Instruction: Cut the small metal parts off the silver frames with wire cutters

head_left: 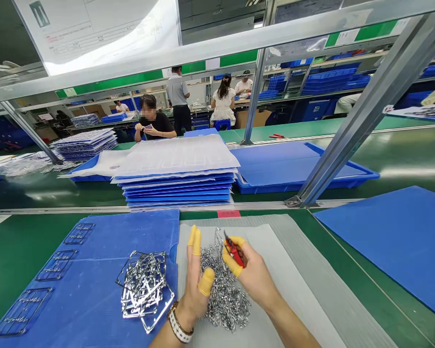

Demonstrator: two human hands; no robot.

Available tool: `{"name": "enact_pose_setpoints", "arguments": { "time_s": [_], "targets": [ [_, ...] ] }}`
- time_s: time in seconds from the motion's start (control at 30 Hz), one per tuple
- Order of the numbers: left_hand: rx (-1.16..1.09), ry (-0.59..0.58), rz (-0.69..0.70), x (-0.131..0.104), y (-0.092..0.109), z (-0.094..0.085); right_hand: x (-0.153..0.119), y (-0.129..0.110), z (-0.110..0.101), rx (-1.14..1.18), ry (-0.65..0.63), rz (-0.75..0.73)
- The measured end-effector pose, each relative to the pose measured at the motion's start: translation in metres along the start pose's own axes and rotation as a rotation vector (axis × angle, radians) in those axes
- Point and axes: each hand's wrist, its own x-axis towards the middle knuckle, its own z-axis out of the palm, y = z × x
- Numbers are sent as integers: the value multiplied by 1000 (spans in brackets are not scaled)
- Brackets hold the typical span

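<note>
At lower centre, the right hand [255, 273] grasps red-handled pliers [235, 252]. The left hand [195, 285], open and empty, hovers by piled clasps [226, 295].

Finger cots on both hands [196, 295] [255, 273]: yellow; tool handles [236, 252]: red; wristband [179, 325]: white with dark spots. Small pieces in heap [226, 295] and metal frames in pile [145, 287]: silver; sheet beneath frames [112, 270]: plain blue; paper under heap [275, 270]: pale grey. Tabletop [351, 251]: green; stacked sheets [177, 179]: alternating blue and white; tray [358, 179]: blue.
</note>
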Motion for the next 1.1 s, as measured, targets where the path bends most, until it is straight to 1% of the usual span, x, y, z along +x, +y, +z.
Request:
{"name": "enact_pose_setpoints", "arguments": {
  "time_s": [0.07,0.1,0.17,0.23,0.3,0.4,0.43,0.5,0.6,0.67,0.73,0.87,1.1],
  "targets": [
    [-152,79,-159,7,-4,-5,-7,1,3,-237,-63,-203],
    [-236,88,-257,10,-6,-7,-11,2,7,-350,-104,-321],
    [-397,57,-447,17,-11,-10,-18,5,19,-537,-192,-526],
    [-517,6,-582,21,-14,-12,-23,8,30,-659,-263,-632],
    [-576,-4,-642,25,-15,-14,-27,9,35,-714,-314,-659],
    [-582,20,-676,27,-15,-16,-30,6,30,-708,-360,-645],
    [-578,32,-674,27,-15,-16,-31,4,26,-693,-360,-633],
    [-570,55,-642,27,-15,-17,-30,1,18,-676,-317,-577],
    [-547,72,-565,26,-16,-16,-23,-2,10,-772,-189,-389],
    [-513,59,-532,26,-17,-15,-16,-5,10,-878,-159,-261],
    [-484,42,-516,24,-19,-14,-10,-8,12,-955,-185,-180],
    [-447,36,-508,22,-24,-14,-3,-15,16,-1041,-243,-109],
    [-359,34,-456,23,-30,-20,-1,-21,16,-988,-305,-57]
  ]
}}
